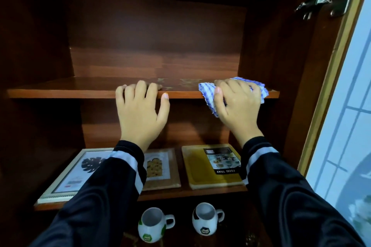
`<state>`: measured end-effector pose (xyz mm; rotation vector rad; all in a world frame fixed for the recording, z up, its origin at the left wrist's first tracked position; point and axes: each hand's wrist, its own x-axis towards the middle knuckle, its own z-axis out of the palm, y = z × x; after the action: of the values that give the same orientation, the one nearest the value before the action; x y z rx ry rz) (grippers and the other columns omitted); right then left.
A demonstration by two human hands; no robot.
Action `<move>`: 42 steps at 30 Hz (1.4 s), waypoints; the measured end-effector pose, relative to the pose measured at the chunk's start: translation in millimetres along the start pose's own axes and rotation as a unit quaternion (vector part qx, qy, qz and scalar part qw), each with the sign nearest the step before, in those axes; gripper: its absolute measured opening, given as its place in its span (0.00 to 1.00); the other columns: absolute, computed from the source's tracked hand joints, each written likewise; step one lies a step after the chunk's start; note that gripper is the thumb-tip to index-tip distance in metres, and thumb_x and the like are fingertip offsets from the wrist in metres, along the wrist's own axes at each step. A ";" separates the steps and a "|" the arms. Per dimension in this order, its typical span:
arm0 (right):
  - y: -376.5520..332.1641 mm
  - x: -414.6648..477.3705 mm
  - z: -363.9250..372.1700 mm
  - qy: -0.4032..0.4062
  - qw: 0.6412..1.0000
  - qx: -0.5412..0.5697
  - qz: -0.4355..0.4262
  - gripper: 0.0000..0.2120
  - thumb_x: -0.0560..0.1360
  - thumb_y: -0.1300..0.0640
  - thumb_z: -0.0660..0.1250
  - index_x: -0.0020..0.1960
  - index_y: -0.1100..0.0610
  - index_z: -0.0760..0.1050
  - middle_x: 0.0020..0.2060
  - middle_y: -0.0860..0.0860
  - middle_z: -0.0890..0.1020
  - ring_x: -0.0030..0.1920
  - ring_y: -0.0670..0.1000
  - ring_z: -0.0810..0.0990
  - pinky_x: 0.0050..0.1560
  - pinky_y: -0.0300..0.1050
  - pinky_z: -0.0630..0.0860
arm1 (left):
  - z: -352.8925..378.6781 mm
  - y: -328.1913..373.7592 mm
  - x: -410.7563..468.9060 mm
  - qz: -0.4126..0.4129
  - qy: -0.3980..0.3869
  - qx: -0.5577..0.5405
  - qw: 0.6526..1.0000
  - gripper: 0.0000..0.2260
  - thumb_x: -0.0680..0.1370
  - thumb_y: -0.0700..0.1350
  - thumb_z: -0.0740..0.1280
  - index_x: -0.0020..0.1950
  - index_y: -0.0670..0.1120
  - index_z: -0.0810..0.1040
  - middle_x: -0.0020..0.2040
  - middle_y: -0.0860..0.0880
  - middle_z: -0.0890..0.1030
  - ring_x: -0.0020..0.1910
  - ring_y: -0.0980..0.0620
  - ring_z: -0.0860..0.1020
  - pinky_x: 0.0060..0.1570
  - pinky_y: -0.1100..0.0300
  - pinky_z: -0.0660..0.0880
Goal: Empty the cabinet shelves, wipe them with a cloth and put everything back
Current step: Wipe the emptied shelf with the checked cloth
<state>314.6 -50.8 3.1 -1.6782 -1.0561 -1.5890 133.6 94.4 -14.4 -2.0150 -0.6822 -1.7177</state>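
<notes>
The upper wooden shelf (60, 90) of the dark cabinet is bare. My left hand (140, 110) holds its front edge, fingers curled over the top and thumb against the edge. My right hand (236, 106) grips a blue-and-white striped cloth (208, 96) bunched on the right end of that shelf. On the shelf below lie a framed leaf print (80, 174), a smaller wooden frame (160, 168) and a yellow food tray (200, 166). Two white mugs (152, 224) (204, 218) stand lower down.
The cabinet door (341, 66) hangs open at the right, with a metal hinge (323, 2) near its top. The cabinet's side walls close in on both sides of the shelves.
</notes>
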 end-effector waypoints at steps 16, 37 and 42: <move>32.9 -19.0 12.3 0.077 0.993 -0.009 0.093 0.21 0.80 0.52 0.52 0.67 0.56 0.77 0.63 0.53 0.79 0.70 0.61 0.67 0.75 0.60 0.50 | 9.9 6.5 -0.5 -0.022 0.034 -0.002 0.999 0.14 0.80 0.51 0.59 0.50 0.43 0.79 0.45 0.43 0.76 0.48 0.40 0.73 0.63 0.44 0.63; 2.2 -10.6 15.0 0.039 0.998 -0.033 -0.049 0.21 0.80 0.50 0.53 0.66 0.55 0.77 0.62 0.51 0.81 0.61 0.57 0.78 0.65 0.58 0.66 | 5.2 2.7 -1.0 -0.011 0.002 -0.001 1.000 0.16 0.81 0.53 0.57 0.53 0.45 0.80 0.47 0.45 0.77 0.49 0.42 0.73 0.61 0.46 0.64; 32.0 -19.8 11.2 0.033 0.998 -0.044 0.003 0.21 0.79 0.50 0.53 0.63 0.58 0.78 0.60 0.54 0.80 0.63 0.59 0.74 0.68 0.61 0.62 | -0.4 5.7 -0.1 -0.016 0.000 -0.021 1.000 0.14 0.80 0.51 0.59 0.52 0.45 0.80 0.46 0.46 0.77 0.48 0.43 0.73 0.60 0.47 0.64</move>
<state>348.3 -60.6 -14.5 -1.6726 -0.9597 -1.6964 136.7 89.6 -14.4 -2.0425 -0.6862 -1.7644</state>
